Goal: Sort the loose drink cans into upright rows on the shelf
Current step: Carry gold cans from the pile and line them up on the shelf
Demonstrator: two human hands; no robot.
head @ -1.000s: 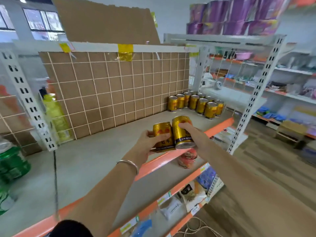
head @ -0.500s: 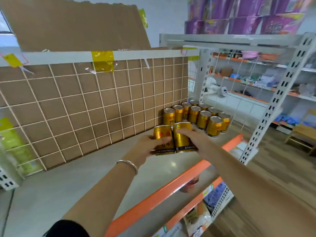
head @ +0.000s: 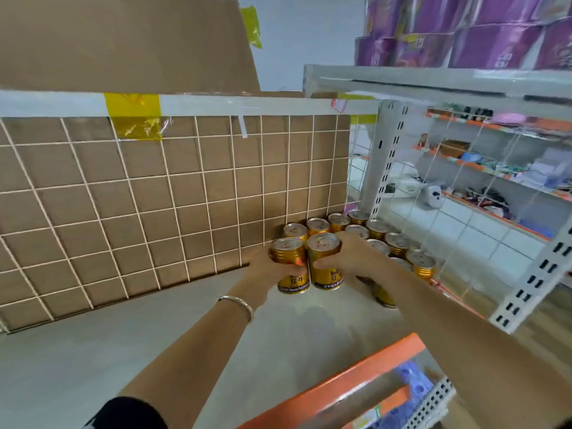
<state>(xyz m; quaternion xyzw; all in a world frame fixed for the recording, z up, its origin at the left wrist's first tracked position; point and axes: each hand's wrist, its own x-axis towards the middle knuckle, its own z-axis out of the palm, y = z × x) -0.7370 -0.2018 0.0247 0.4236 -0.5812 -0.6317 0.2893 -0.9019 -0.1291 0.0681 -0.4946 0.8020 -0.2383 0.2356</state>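
Note:
Two gold drink cans stand upright side by side on the grey shelf [head: 93, 351]. My left hand [head: 263, 270] grips the left can [head: 289, 253] and my right hand [head: 356, 258] grips the right can [head: 323, 255]. Both cans sit at the left end of a block of upright gold cans [head: 377, 233], which stands in rows in the shelf's far right corner. My right forearm hides part of the front row.
A white wire grid with brown cardboard behind it [head: 154, 196] backs the shelf. The shelf's orange front lip [head: 356, 376] runs below my arms. A white perforated upright [head: 538, 274] stands at right. Purple packs [head: 464, 29] sit on the shelf above.
Both hands have carried the two cans forward and to the right, from above the shelf's front edge to the shelf surface beside the rows.

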